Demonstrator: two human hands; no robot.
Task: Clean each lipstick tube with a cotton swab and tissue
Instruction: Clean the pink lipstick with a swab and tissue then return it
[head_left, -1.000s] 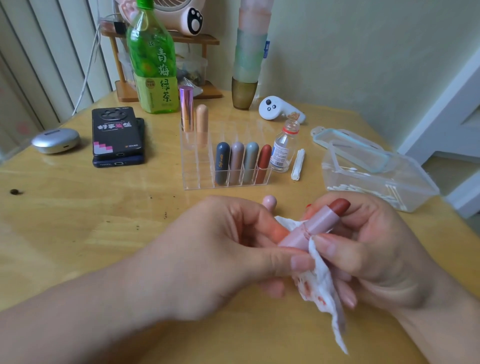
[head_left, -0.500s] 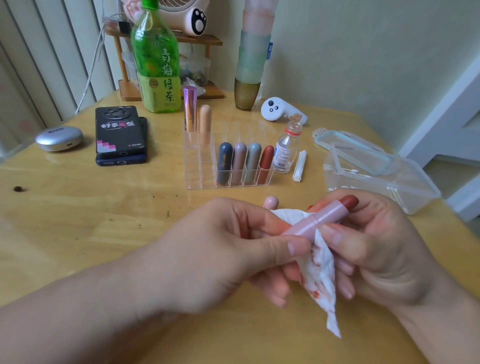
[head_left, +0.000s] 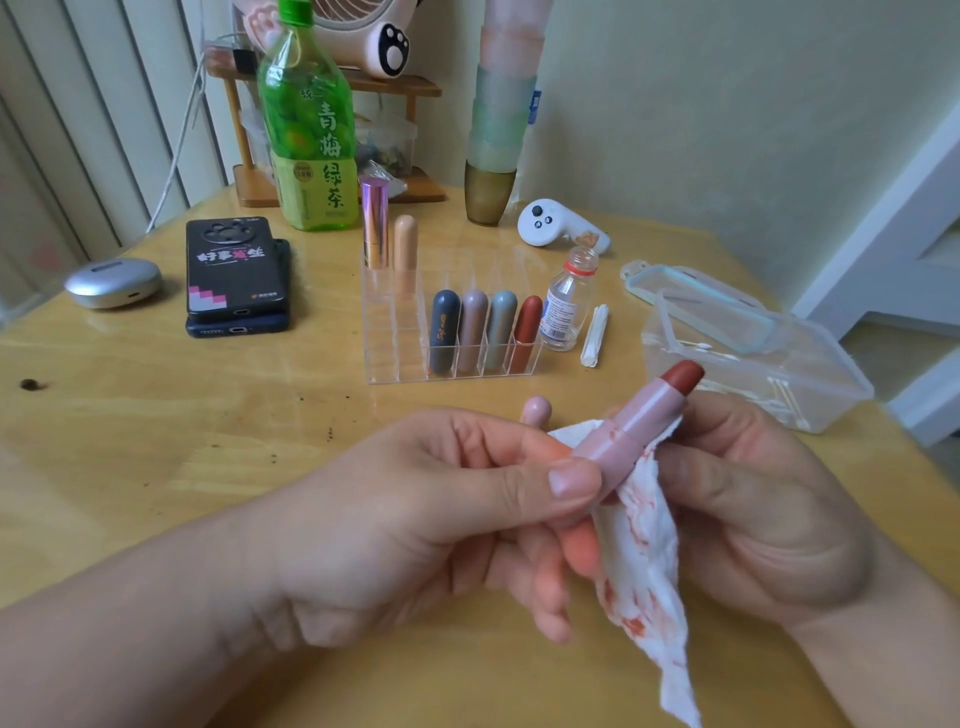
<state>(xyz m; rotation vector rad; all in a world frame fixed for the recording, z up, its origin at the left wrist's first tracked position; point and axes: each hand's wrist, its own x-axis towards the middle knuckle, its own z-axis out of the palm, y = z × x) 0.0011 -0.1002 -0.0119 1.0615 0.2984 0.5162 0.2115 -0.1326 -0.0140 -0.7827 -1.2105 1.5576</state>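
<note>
An open pink lipstick tube (head_left: 636, 415) with its red-brown stick out is held tilted above the table. My left hand (head_left: 431, 519) pinches its lower end between thumb and fingers. My right hand (head_left: 753, 499) holds a white tissue (head_left: 644, 561), stained red, against the tube's underside. The pink cap (head_left: 536, 410) stands on the table just behind my left fingers. A clear organiser (head_left: 395, 343) holds several capped lipsticks (head_left: 472, 332). Cotton swabs lie in an open plastic box (head_left: 810, 384) at the right.
A small glass bottle (head_left: 563, 306) and a wrapped swab bundle (head_left: 595, 335) sit beside the organiser. Two stacked phones (head_left: 234, 275), a silver case (head_left: 111, 283), a green tea bottle (head_left: 309, 135), a white controller (head_left: 550, 223) and stacked cups (head_left: 498, 114) stand farther back.
The tube has turned more upright and risen slightly. The tissue has slid down the tube and now hangs lower beneath it. Both hands kept their hold.
</note>
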